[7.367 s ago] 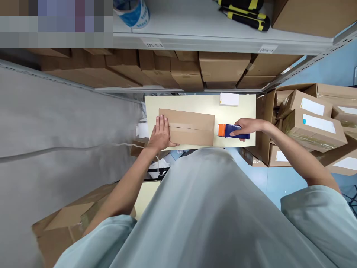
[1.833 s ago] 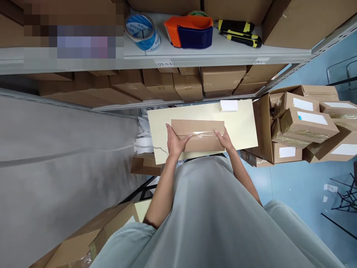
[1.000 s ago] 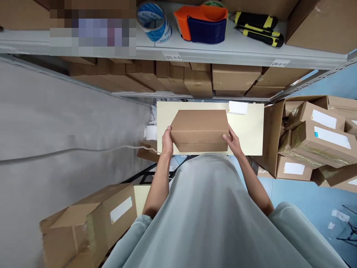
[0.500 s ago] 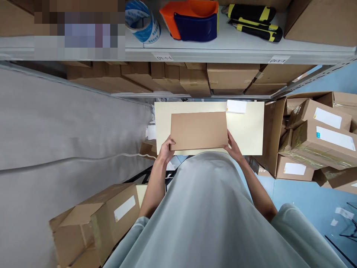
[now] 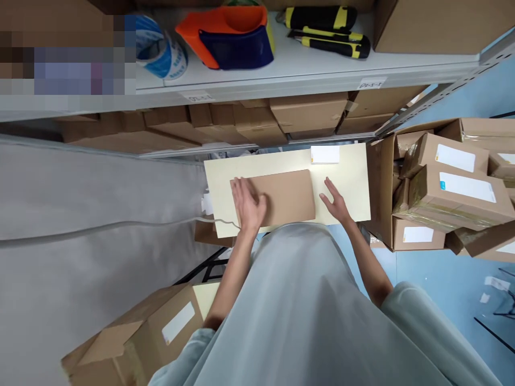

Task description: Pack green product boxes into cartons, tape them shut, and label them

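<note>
A flat brown cardboard box (image 5: pixel 287 197) lies on the pale yellow board (image 5: pixel 354 185) in front of my body. Over the left part of that box is my left hand (image 5: pixel 248 205), palm down with its fingers stretched out and the thumb apart. To the right of the box, my right hand (image 5: pixel 335 201) is spread above the board and holds nothing. Near the board's back edge lies a small white labelled item (image 5: pixel 325 154).
A shelf (image 5: pixel 306 76) above holds blue tape (image 5: pixel 161 51), an orange and blue tool (image 5: pixel 233 40) and cutters (image 5: pixel 333 43). Labelled cartons (image 5: pixel 454 187) fill a large box at the right. Another carton (image 5: pixel 161 327) stands lower left; a grey cable (image 5: pixel 120 228) runs in from the left.
Both hands have let go of the box's sides. My left hand has moved over its top, and my right hand is apart from it. The whole view has shifted and tilted.
</note>
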{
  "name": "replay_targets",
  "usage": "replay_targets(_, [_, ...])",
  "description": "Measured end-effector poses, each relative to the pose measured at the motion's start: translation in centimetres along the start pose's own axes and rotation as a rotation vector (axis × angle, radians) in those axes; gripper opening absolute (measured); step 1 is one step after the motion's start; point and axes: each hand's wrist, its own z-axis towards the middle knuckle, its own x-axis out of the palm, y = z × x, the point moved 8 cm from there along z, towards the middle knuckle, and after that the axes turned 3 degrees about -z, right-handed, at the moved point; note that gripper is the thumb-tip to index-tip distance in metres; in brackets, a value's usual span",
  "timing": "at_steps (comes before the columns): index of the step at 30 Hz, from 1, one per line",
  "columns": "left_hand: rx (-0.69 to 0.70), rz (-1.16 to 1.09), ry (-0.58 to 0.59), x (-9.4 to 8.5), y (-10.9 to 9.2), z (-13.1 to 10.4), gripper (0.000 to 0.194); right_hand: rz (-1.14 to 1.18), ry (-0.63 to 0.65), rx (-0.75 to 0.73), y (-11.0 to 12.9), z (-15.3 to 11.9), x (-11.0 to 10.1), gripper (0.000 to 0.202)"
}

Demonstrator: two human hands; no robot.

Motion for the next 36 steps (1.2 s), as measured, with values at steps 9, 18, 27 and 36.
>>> replay_targets(9, [0.343, -0.075, 0.25, 12.7, -13.5, 6.0, 0.077, -0.406, 0.054, -0.107, -0.2, 13.1, -2.2, 0.045])
replay_targets(18, [0.255, 0.02, 0.184, 16.1, -13.1, 5.5, 0.065, -0.509, 0.137, -0.057, -0.5, 18.1, 1.9, 0.039])
replay_targets(27, [0.271, 0.116, 0.132, 16.0, -13.1, 5.7, 0.06, -0.567, 0.105, -0.089, -1.3, 18.3, 2.1, 0.031])
replay_targets(36, [0.286, 0.255, 0.107, 15.8, -13.6, 5.6, 0.055, -0.39, -0.013, -0.122, -2.5, 18.9, 2.2, 0.03])
